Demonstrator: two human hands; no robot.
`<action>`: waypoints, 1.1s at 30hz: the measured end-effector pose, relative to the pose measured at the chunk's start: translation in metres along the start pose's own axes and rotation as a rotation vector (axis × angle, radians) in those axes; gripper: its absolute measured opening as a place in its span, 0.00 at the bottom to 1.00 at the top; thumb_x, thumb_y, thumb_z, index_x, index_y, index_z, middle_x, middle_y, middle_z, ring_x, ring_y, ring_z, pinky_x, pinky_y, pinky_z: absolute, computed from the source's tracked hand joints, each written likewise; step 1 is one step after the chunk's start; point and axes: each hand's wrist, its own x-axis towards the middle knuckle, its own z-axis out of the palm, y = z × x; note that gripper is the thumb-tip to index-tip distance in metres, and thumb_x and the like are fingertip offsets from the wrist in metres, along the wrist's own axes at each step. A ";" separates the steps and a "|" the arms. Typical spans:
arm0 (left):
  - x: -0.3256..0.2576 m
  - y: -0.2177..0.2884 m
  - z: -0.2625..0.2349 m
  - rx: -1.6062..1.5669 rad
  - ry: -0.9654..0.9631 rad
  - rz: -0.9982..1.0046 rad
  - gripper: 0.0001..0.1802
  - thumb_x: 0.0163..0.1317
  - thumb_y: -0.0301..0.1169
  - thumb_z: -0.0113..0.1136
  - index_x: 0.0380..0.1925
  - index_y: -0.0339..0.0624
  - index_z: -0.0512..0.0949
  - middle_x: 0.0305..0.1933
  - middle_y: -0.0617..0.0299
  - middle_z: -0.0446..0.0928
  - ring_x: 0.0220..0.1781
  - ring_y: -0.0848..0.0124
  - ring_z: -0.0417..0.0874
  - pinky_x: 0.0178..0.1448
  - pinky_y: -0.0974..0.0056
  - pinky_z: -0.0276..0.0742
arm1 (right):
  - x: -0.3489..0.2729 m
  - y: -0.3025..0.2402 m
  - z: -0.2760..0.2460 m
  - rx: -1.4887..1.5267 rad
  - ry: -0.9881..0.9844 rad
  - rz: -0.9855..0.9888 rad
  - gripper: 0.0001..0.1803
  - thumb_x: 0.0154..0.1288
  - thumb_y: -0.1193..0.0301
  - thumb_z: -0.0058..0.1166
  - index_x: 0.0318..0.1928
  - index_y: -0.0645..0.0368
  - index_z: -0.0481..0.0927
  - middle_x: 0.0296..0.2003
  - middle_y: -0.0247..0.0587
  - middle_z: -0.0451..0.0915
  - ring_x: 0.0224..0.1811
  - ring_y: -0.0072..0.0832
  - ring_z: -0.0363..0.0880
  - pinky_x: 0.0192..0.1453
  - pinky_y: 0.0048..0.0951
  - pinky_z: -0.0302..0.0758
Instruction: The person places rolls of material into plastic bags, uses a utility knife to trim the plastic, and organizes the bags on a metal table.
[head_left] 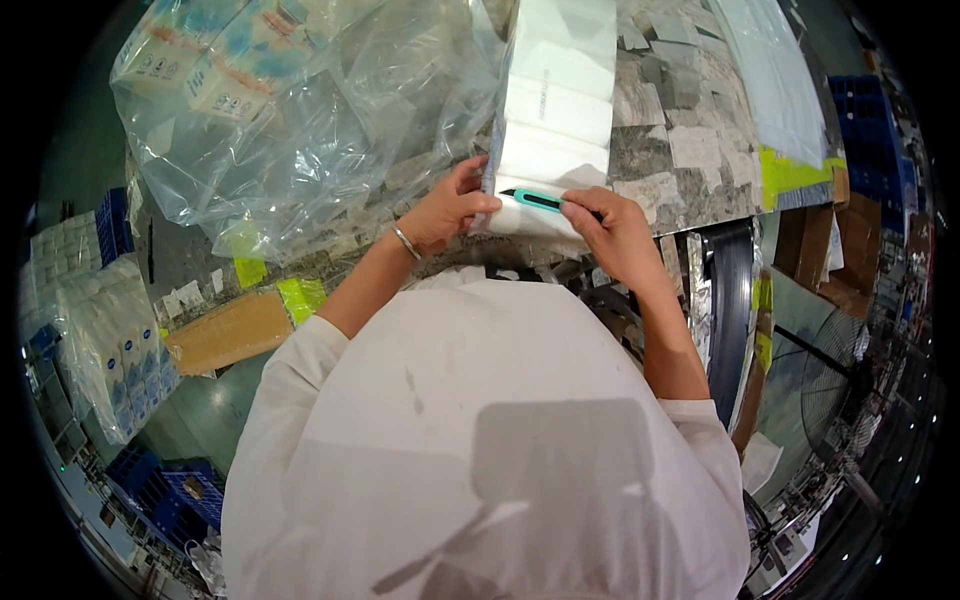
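A long white pack (556, 90) with several cross creases, perhaps wrapped paper, lies on the table, its near end toward me. My right hand (612, 232) grips a teal and black utility knife (537, 201) between thumb and fingers. The knife lies across the pack's near end, with its dark tip pointing left. I cannot tell whether the blade touches the wrapping. At the near left corner, my left hand (446, 210) has its thumb and fingers closed on the pack's edge, close to the knife tip.
Clear plastic film (330, 120) covers printed packs (215, 75) at left. Paper scraps (690, 145) are stuck on the table right of the pack. White sheeting (775, 75) hangs at far right. Cardboard (228, 333) edges the table's near left; a fan (830, 375) stands right.
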 end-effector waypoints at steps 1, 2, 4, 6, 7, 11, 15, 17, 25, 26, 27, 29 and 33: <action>0.000 0.000 -0.001 0.013 0.001 -0.002 0.43 0.46 0.31 0.59 0.61 0.37 0.49 0.50 0.59 0.65 0.40 0.77 0.68 0.34 0.75 0.64 | 0.000 0.002 0.002 0.050 -0.004 0.044 0.11 0.58 0.67 0.52 0.31 0.64 0.78 0.21 0.39 0.75 0.23 0.26 0.69 0.28 0.25 0.66; 0.000 -0.001 -0.002 0.025 0.002 -0.005 0.43 0.46 0.31 0.59 0.61 0.37 0.49 0.49 0.60 0.65 0.40 0.77 0.67 0.33 0.75 0.64 | 0.000 0.005 0.004 0.100 -0.009 0.088 0.12 0.58 0.65 0.52 0.30 0.63 0.79 0.22 0.40 0.75 0.21 0.28 0.70 0.27 0.26 0.66; 0.001 -0.002 -0.003 0.038 -0.004 -0.006 0.43 0.46 0.32 0.59 0.61 0.37 0.49 0.49 0.60 0.65 0.39 0.78 0.67 0.33 0.75 0.63 | -0.005 0.019 0.004 0.372 0.072 0.241 0.11 0.57 0.67 0.53 0.29 0.63 0.79 0.21 0.37 0.74 0.21 0.23 0.68 0.26 0.24 0.64; 0.001 -0.002 -0.004 0.038 -0.018 -0.005 0.43 0.46 0.32 0.59 0.61 0.38 0.50 0.48 0.61 0.65 0.38 0.78 0.67 0.33 0.75 0.63 | -0.005 0.025 0.004 0.477 0.141 0.243 0.09 0.56 0.68 0.55 0.28 0.63 0.79 0.20 0.34 0.73 0.22 0.20 0.67 0.25 0.22 0.62; 0.001 -0.002 -0.003 0.040 -0.017 -0.011 0.43 0.46 0.32 0.59 0.61 0.38 0.50 0.49 0.61 0.65 0.38 0.78 0.67 0.33 0.75 0.63 | -0.005 0.023 0.005 0.451 0.178 0.175 0.09 0.55 0.69 0.56 0.28 0.64 0.79 0.19 0.33 0.73 0.22 0.19 0.67 0.24 0.22 0.62; 0.000 0.000 -0.003 0.021 -0.023 -0.016 0.45 0.46 0.33 0.62 0.61 0.37 0.48 0.49 0.59 0.65 0.39 0.77 0.67 0.32 0.76 0.64 | -0.002 0.014 0.011 0.130 0.210 -0.012 0.07 0.50 0.72 0.60 0.27 0.64 0.78 0.19 0.34 0.72 0.20 0.19 0.65 0.23 0.21 0.61; -0.001 0.002 -0.002 0.048 -0.020 -0.034 0.44 0.46 0.34 0.60 0.62 0.39 0.49 0.50 0.60 0.65 0.43 0.76 0.67 0.38 0.74 0.64 | 0.000 0.010 0.012 0.031 0.204 -0.065 0.09 0.48 0.72 0.62 0.27 0.65 0.78 0.17 0.35 0.69 0.19 0.20 0.64 0.22 0.23 0.59; -0.001 0.001 -0.001 0.043 -0.011 -0.033 0.44 0.46 0.35 0.60 0.62 0.39 0.48 0.51 0.60 0.64 0.45 0.76 0.67 0.40 0.73 0.64 | 0.001 0.009 0.011 0.014 0.190 -0.079 0.09 0.48 0.71 0.62 0.27 0.64 0.78 0.17 0.35 0.68 0.19 0.21 0.64 0.22 0.23 0.59; -0.004 0.003 -0.002 0.074 -0.021 -0.048 0.44 0.47 0.34 0.59 0.62 0.38 0.47 0.52 0.60 0.64 0.42 0.77 0.66 0.37 0.73 0.65 | 0.005 0.017 0.010 0.163 0.100 -0.060 0.10 0.51 0.67 0.60 0.26 0.62 0.79 0.15 0.34 0.69 0.17 0.21 0.65 0.21 0.25 0.62; -0.004 0.003 -0.004 0.095 -0.026 -0.054 0.44 0.47 0.34 0.59 0.62 0.38 0.47 0.52 0.60 0.64 0.41 0.77 0.66 0.36 0.73 0.64 | 0.005 0.021 0.007 0.373 0.127 0.074 0.11 0.53 0.66 0.57 0.27 0.62 0.78 0.14 0.32 0.67 0.16 0.20 0.62 0.21 0.24 0.60; -0.004 0.002 -0.005 0.116 -0.030 -0.061 0.44 0.47 0.34 0.59 0.62 0.38 0.47 0.52 0.60 0.64 0.39 0.78 0.66 0.35 0.73 0.64 | 0.005 0.028 0.000 0.582 0.152 0.209 0.12 0.56 0.65 0.55 0.28 0.63 0.78 0.14 0.30 0.65 0.16 0.19 0.59 0.21 0.23 0.59; -0.002 0.001 -0.003 0.100 -0.013 -0.039 0.43 0.48 0.34 0.58 0.62 0.38 0.47 0.52 0.61 0.64 0.37 0.78 0.65 0.33 0.74 0.63 | 0.010 0.039 -0.016 0.761 0.218 0.392 0.14 0.59 0.62 0.51 0.29 0.63 0.77 0.13 0.28 0.63 0.15 0.17 0.55 0.21 0.21 0.58; 0.002 0.000 -0.002 0.138 -0.015 -0.076 0.43 0.49 0.36 0.56 0.62 0.37 0.46 0.51 0.62 0.64 0.35 0.80 0.64 0.31 0.75 0.62 | 0.029 0.080 -0.051 0.816 0.335 0.613 0.16 0.62 0.60 0.47 0.32 0.61 0.77 0.15 0.27 0.62 0.14 0.15 0.56 0.20 0.20 0.59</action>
